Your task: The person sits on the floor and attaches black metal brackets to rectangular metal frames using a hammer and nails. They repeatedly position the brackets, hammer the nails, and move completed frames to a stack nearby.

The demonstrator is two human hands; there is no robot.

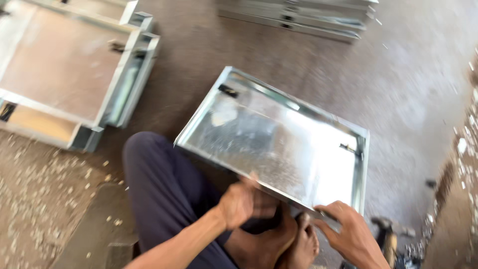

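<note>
A shiny galvanized metal tray panel [279, 134] with folded-up rims lies tilted in front of me, its near edge resting over my knee and bare feet. My left hand [241, 201] is closed on the panel's near rim at about its middle. Further along the same rim, my right hand [348, 229] pinches the near right corner with its fingers. Small dark fittings sit at the panel's far left corner and its right side. The picture is motion-blurred.
Similar metal trays are stacked at the upper left [69, 69], and a pile of flat panels [298, 17] lies at the top. Metal shavings litter the dirt floor at left [35, 199]. A tool [388, 234] lies on the floor beside my right hand.
</note>
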